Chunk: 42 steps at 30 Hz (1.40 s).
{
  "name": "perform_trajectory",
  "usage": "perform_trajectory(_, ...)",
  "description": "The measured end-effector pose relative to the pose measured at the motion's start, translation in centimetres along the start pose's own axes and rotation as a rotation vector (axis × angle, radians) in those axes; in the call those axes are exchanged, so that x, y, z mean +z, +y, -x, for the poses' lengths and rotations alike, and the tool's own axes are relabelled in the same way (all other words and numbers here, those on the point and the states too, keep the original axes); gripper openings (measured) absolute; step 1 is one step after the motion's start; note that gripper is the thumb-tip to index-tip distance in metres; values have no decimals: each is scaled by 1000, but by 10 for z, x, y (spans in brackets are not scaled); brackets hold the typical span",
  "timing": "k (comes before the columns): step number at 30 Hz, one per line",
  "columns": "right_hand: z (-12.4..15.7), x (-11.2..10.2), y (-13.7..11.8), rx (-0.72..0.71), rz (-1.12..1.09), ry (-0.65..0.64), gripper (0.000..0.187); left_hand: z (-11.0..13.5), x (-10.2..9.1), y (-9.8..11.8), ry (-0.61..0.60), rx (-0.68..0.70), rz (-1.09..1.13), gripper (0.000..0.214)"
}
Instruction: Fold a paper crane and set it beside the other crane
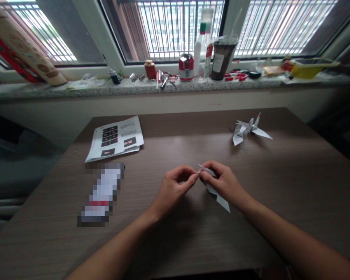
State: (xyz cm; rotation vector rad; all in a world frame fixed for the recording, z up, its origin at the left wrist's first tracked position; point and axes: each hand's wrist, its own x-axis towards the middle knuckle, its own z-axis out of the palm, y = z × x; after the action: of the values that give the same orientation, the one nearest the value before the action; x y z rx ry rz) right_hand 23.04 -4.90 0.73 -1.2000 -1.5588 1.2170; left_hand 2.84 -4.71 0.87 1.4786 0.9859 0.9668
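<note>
There were two paper cranes, a far crane (249,130) at right and a near crane (223,202) (unfinished), plus one leaflet (116,138), one can (186,67) and one cup (222,58).

1. A brown wood-grain worktop (175,132) is seen filling the lower part of the view, with its far edge set close to the wall.
2. A pale wall (192,102) is shown below a speckled stone windowsill (46,91), which is run across the whole width of the room.
3. Wide windows (169,31) in white frames are set above the sill. Vertical bars are fitted outside the glass, and buildings can be made out beyond them.
4. The room is lit by daylight from these windows, and a soft sheen is cast on the far part of the worktop.
5. The areas to the left and right of the worktop are sunk in shadow, and little can be told there.
</note>
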Motion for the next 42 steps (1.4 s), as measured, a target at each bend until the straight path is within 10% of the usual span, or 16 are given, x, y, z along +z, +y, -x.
perform_trajectory(42, 5, 8, 0, 93, -122, -50, 35, -5, -6, -4, 63, 25, 109, 20)
